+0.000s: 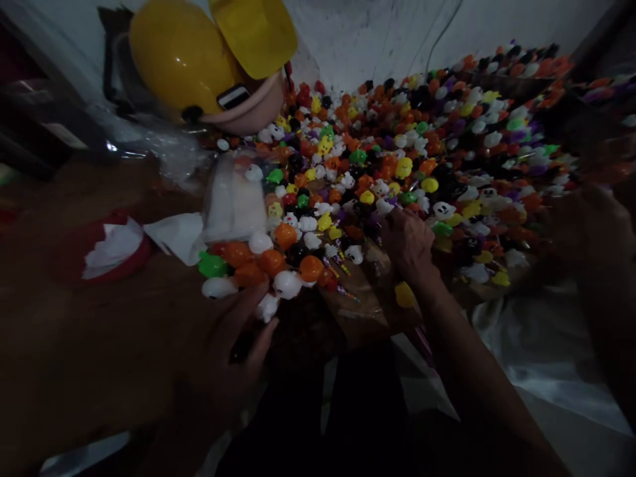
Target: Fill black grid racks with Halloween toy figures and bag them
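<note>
My left hand [233, 341] is at the near edge of a cluster of toy heads, its fingers and thumb curled around a small white toy figure [268, 308]. Beside it lie orange pumpkin-like heads [271, 263], a white round head [287, 285] and a green one [212, 265]. Fingers bent, my right hand [410, 242] reaches into the near side of a large heap of small figures; its fingertips are partly hidden and I cannot make out what they hold. Thin patterned sticks [342, 265] lie between the hands. A yellow piece [404, 295] is near my right wrist.
The heap of colourful figures [403, 167] spreads back to the wall. Behind the cluster sit a clear plastic bag [236, 205], a pink basin [253, 109] and a yellow rounded object [173, 53]. White paper [114, 248] rests in a red dish. Another person's hand [599, 222] is at right.
</note>
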`<state>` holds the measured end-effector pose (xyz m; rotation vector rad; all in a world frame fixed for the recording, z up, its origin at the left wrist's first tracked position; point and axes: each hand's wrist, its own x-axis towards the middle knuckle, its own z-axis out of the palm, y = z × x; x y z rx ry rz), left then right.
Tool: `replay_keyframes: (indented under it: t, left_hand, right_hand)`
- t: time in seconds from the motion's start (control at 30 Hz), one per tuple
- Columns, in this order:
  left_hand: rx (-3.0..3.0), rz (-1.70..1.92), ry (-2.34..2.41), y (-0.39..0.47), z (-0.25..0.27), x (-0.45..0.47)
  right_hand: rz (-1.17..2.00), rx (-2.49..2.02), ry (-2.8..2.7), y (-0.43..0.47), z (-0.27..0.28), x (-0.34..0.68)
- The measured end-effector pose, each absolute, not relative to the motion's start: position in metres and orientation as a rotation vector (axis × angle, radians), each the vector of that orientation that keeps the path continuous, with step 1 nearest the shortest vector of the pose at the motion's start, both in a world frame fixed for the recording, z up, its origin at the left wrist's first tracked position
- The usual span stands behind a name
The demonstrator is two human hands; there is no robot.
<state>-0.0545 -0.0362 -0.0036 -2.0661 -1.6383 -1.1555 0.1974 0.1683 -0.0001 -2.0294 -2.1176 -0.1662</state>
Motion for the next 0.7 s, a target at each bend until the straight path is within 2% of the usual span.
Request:
replay_keyframes:
  t: [0.17,0.33,0.57,0.7]
  left_hand:
    - [-2.057,-1.214,-1.684,-0.036,-0.002,-0.056]
    - [-2.037,-1.200,-1.681,-0.044,-0.005,-0.049]
    - [-2.056,-1.259,-1.650,-0.054,-0.021,-0.042]
    - [-2.102,-1.282,-1.569,-0.055,-0.028,-0.047]
  right_hand:
    - [-0.091,-2.139,-2.181,0.173,-0.010,0.190]
    - [-0.130,-1.967,-2.047,0.151,0.025,0.183]
    - [0.526,-1.021,-2.041,0.078,0.083,0.153]
    - [0.771,-0.745,-2.349,0.071,0.098,0.117]
